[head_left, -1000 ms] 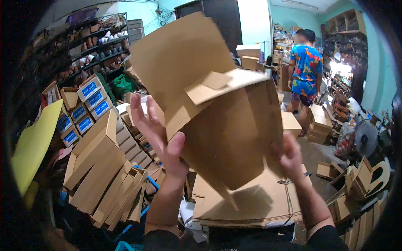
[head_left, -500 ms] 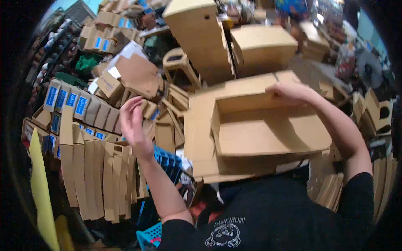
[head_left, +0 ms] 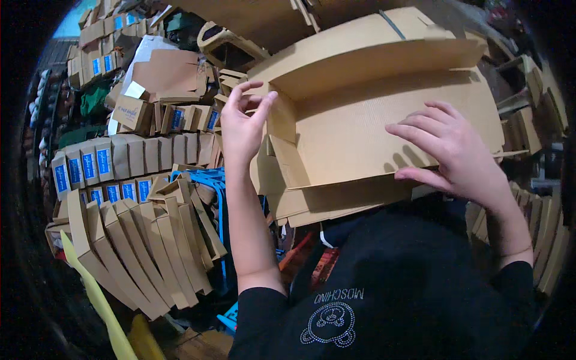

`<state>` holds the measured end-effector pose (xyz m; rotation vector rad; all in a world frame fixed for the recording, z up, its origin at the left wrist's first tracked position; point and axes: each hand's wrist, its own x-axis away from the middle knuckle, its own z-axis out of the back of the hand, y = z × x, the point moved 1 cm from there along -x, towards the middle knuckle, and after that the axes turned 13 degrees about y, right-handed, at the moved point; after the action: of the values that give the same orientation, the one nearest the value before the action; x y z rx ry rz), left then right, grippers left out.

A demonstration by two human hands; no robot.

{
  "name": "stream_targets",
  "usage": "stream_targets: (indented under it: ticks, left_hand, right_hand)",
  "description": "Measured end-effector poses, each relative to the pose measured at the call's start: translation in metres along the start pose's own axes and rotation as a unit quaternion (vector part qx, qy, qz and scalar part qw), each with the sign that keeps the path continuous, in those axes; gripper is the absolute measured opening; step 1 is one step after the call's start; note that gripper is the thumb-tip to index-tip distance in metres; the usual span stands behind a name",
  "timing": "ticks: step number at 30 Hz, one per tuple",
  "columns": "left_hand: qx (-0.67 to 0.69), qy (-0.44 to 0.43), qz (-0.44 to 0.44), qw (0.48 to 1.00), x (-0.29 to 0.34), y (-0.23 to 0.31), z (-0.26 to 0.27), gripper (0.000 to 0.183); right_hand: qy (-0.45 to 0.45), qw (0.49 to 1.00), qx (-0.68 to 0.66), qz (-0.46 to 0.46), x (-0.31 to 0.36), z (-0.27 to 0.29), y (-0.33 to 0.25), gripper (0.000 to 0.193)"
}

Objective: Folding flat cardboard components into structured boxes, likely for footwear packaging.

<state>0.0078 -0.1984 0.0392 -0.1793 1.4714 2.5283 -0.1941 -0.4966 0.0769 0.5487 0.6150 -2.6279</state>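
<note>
A shallow brown cardboard box (head_left: 354, 144) with its top uncovered rests in front of me on flat cardboard (head_left: 288, 207). My left hand (head_left: 245, 123) is at the box's left end, beside the upper left corner; its fingers are bent, thumb and forefinger apart, with nothing seen between them. Whether it touches the wall, I cannot tell. Over the right part of the box floor, near the front wall, my right hand (head_left: 447, 150) hovers with fingers spread and holds nothing. Its shadow falls inside the box. The left end wall has a folded flap (head_left: 288, 161) leaning inward.
Long folded cardboard pieces (head_left: 141, 252) stand in a row at the left, beside a blue plastic crate (head_left: 210, 180). Behind them are small boxes with blue labels (head_left: 90, 167). A beige stool (head_left: 231, 45) stands beyond. More cardboard (head_left: 540, 222) is stacked at right.
My right hand has left the far rim and come down toward the front with its fingers spread. The left hand has moved in to the box's left end. The view has shifted.
</note>
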Motion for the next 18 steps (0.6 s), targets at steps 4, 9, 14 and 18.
stream_targets:
  ticks: [4, 9, 14, 18]
  left_hand:
    - [0.036, 0.002, -0.003, 0.999, -0.001, -0.011, -0.001, 0.042]
    - [0.074, -0.026, 0.012, 0.997, -0.002, -0.010, -0.003, 0.043]
    - [0.094, -0.055, 0.003, 0.994, -0.003, -0.012, -0.001, 0.051]
    - [0.073, -0.077, 0.041, 0.993, -0.009, -0.012, 0.004, 0.061]
  right_hand:
    - [0.096, 0.995, 0.032, 0.003, 0.012, -0.012, -0.003, 0.056]
    - [0.095, 0.995, 0.029, 0.013, 0.008, -0.016, 0.002, 0.055]
    - [0.093, 0.995, 0.028, 0.021, 0.008, -0.019, 0.001, 0.053]
    - [0.080, 0.996, 0.028, 0.016, 0.008, -0.020, -0.001, 0.052]
